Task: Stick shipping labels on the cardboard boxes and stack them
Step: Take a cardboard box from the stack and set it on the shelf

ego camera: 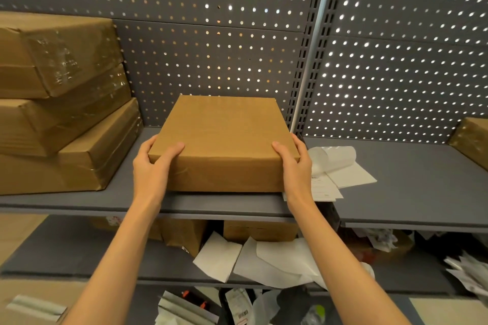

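box: flat brown cardboard box (224, 140), centre of the grey shelf (396, 179), near edge close to the shelf's front lip, top face plain, no label showing on it
left hand: left hand (153, 166) gripping the near left corner of the box, thumb on the top face, fingers wrapped round the left side
right hand: right hand (295, 163) gripping the near right corner, thumb on top, fingers curled down the right side, both forearms reaching up from below
papers: loose white sheets (340, 174) just right of the box on the same shelf, one curling up at the back, some tucked against the right hand; print too small to read
stack: three taped cardboard boxes (60, 103) piled at the left of the shelf, skewed on each other, glossy tape on the ends, near the held box but apart from it
far right: edge of another brown box (472, 140) at the frame's right border
back wall: grey pegboard panel (211, 47) behind the shelf, light shining through the holes, slotted upright (309, 60) between the two bays
lower shelf: more brown boxes (258, 231) under the top shelf, white paper sheets (264, 258) spilling over its front edge
bottom: jumble of packets and paper (237, 306) lower still, blurred, hard to tell apart
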The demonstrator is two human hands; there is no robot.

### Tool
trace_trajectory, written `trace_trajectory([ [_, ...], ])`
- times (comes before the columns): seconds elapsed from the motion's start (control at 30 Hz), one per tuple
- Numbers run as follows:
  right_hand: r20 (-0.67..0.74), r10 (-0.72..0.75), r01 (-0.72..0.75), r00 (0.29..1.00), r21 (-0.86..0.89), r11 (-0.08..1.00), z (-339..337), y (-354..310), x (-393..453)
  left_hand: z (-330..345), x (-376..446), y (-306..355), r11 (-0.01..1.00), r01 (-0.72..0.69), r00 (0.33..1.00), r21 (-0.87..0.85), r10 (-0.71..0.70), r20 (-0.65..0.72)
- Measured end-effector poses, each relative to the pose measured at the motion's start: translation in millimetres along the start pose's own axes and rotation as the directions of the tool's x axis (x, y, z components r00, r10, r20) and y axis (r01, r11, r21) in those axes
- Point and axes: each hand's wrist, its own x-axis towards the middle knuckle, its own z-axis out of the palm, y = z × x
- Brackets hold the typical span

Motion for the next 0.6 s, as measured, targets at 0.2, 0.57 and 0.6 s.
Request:
trace_trajectory([
  [0.2, 0.014, 0.006, -0.005, 1.000, -0.028, 1.000, 2.4, 6.1, 2.7, -1.1, 3.1, -7.4, 0.999, 0.030, 1.000, 0.018, -0.030, 0.008],
  [0.57, 0.026, -0.026, 0.028, 0.999, -0.093, 0.995, 4.6, 14.1, 5.1, -2.9, 10.2, -10.0, 0.998, 0.051, 0.999, 0.023, -0.051, 0.015],
  [0.6, 0.030, -0.028, 0.031, 0.999, -0.096, 0.995, 4.3, 13.6, 5.4, -3.1, 10.7, -9.8, 0.998, 0.054, 0.998, 0.021, -0.055, 0.017],
])
